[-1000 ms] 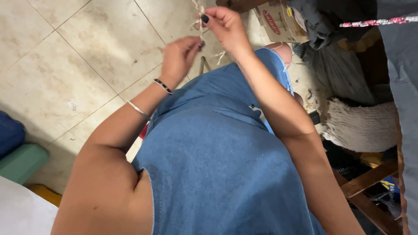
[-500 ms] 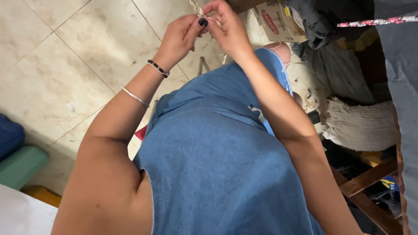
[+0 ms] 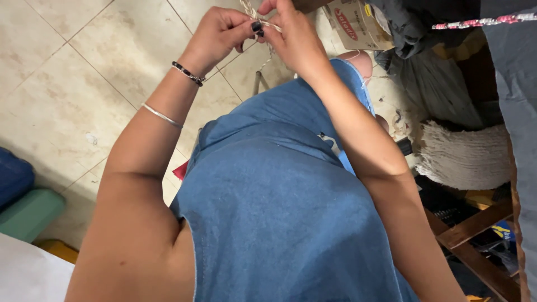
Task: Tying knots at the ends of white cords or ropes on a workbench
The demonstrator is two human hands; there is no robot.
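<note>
My left hand and my right hand meet at the top of the head view, fingers pinched together on a thin pale cord stretched between them. The cord runs up out of the frame, and loose strands hang down below the hands. Two bracelets sit on my left wrist. A blue denim dress fills the middle of the view below my arms.
Beige floor tiles lie to the left. A bundle of pale cord rests at the right, beside dark bags and a cardboard box. Wooden bars stand at the lower right; a green and blue cushion at the left.
My left hand rose and moved right until it met my right hand on the cord. Both hands now sit higher in the view.
</note>
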